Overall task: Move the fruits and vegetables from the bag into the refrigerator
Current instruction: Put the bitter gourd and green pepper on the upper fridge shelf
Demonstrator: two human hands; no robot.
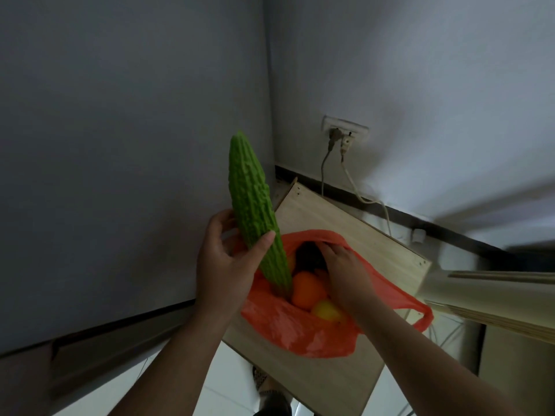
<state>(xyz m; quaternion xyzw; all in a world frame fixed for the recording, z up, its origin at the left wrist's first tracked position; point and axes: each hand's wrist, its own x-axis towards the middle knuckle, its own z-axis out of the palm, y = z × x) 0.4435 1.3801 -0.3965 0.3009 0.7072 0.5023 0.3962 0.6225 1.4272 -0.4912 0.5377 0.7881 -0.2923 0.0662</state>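
A long bumpy green bitter gourd [249,202] stands nearly upright, its lower tip still at the mouth of the orange plastic bag [300,331]. My left hand [228,265] grips the gourd around its lower half. My right hand [345,274] reaches into the bag's opening, fingers spread among the produce; whether it grips anything is hidden. Inside the bag lie an orange fruit [306,289] and a yellow fruit [327,310]. The grey refrigerator [120,145] fills the left side, its door closed.
The bag rests on a small wooden table [336,223] in the corner. A wall socket [345,130] with two plugs and hanging cords is behind it. A pale wooden piece [495,295] juts in from the right. White floor tiles lie below.
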